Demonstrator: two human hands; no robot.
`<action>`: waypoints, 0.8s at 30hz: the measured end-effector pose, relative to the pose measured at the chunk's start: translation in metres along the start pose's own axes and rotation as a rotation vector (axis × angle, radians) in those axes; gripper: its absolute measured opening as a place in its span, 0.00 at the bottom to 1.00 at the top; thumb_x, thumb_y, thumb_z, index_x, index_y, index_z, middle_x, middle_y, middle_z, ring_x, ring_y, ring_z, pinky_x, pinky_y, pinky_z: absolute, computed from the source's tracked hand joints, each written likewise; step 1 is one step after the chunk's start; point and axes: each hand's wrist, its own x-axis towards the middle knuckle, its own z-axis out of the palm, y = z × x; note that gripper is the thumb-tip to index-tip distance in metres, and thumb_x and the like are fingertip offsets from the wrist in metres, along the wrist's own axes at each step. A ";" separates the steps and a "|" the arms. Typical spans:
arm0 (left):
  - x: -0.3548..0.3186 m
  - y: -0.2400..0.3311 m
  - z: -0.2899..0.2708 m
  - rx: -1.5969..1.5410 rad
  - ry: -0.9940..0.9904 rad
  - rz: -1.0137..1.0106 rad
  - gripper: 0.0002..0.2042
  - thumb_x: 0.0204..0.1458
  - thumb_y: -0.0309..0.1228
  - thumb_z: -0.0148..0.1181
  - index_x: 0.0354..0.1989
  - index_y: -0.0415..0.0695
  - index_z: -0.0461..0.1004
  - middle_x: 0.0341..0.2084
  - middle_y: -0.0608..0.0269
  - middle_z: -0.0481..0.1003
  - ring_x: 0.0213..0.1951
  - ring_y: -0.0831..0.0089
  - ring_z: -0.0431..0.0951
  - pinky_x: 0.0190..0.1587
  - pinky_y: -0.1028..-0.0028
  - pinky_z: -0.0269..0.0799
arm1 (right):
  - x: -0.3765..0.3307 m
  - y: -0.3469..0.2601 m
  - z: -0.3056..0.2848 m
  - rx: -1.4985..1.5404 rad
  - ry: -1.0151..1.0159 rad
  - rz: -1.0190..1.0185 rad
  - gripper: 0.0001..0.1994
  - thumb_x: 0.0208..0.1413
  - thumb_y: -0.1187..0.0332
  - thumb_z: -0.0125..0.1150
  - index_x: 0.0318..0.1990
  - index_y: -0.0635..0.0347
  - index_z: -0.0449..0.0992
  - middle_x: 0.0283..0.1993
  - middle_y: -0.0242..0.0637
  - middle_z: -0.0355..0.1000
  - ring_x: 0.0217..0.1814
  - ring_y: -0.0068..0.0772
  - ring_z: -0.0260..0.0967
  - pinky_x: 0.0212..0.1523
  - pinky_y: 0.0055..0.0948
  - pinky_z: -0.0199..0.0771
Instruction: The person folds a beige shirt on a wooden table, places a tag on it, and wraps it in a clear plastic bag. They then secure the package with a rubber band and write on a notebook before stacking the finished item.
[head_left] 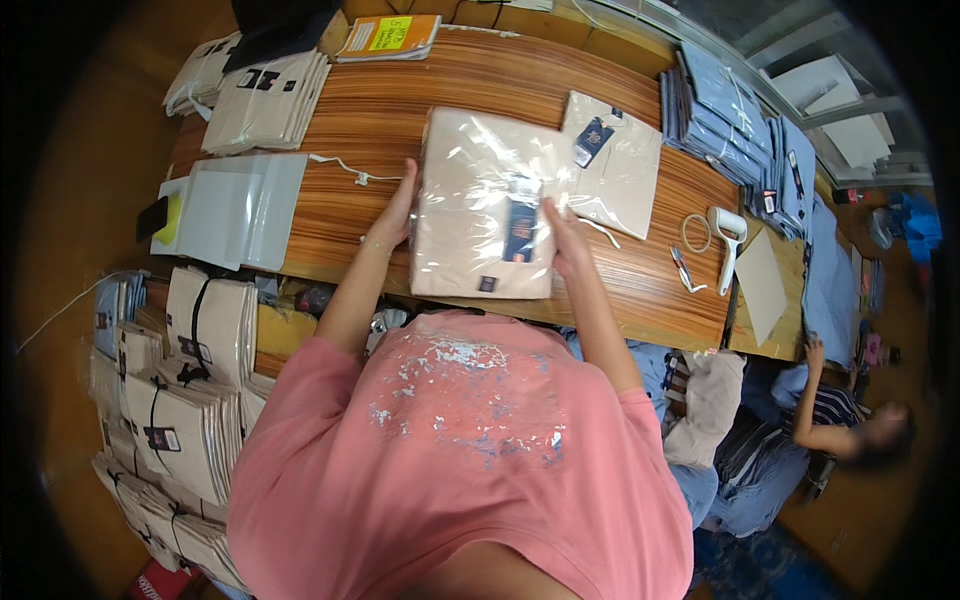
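Note:
A folded beige garment in a clear plastic bag (465, 210) is held between my two hands over the near edge of the table. Glare runs across the plastic, and a navy hang tag (521, 228) shows through it. My left hand (402, 205) grips the bag's left side, its fingers partly hidden. At the right side, my right hand (567, 240) clasps the edge with the thumb on top. Just beyond it to the right lies another folded beige garment (625, 175) with a navy tag, partly covered by the bagged one.
Clear plastic bags (245, 210) lie at the table's left, below stacked beige garments (265, 105). Blue garments (710, 125) are piled at the right, near a white handheld tool (728, 245) and a pen (682, 265). Bundled garments (185, 430) stand lower left; another person (830, 410) is at far right.

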 end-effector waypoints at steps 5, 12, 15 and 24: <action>-0.001 -0.021 -0.017 0.317 0.154 0.215 0.33 0.53 0.48 0.53 0.61 0.39 0.54 0.55 0.53 0.63 0.55 0.68 0.65 0.56 0.72 0.60 | 0.019 -0.013 -0.004 -0.550 0.048 -0.029 0.23 0.56 0.53 0.54 0.51 0.64 0.69 0.43 0.42 0.72 0.38 0.34 0.71 0.39 0.29 0.71; 0.015 -0.018 -0.006 0.854 0.220 0.269 0.35 0.48 0.40 0.60 0.60 0.34 0.52 0.55 0.49 0.62 0.59 0.62 0.58 0.61 0.69 0.51 | 0.105 -0.089 -0.179 -1.371 1.030 -0.703 0.23 0.52 0.55 0.58 0.45 0.68 0.73 0.37 0.52 0.73 0.37 0.47 0.71 0.41 0.37 0.70; 0.010 -0.019 -0.004 0.894 0.297 0.416 0.35 0.52 0.36 0.58 0.64 0.36 0.46 0.58 0.52 0.59 0.59 0.65 0.59 0.60 0.73 0.53 | 0.137 -0.106 -0.193 -1.009 0.740 -0.361 0.24 0.50 0.55 0.60 0.47 0.67 0.71 0.42 0.50 0.73 0.41 0.46 0.72 0.43 0.38 0.71; 0.003 -0.026 -0.004 0.670 0.223 0.414 0.39 0.53 0.36 0.56 0.66 0.38 0.37 0.65 0.47 0.46 0.66 0.63 0.47 0.65 0.72 0.42 | 0.096 -0.184 -0.144 -0.654 0.063 -0.109 0.21 0.49 0.62 0.59 0.49 0.63 0.68 0.39 0.38 0.73 0.37 0.32 0.72 0.39 0.31 0.74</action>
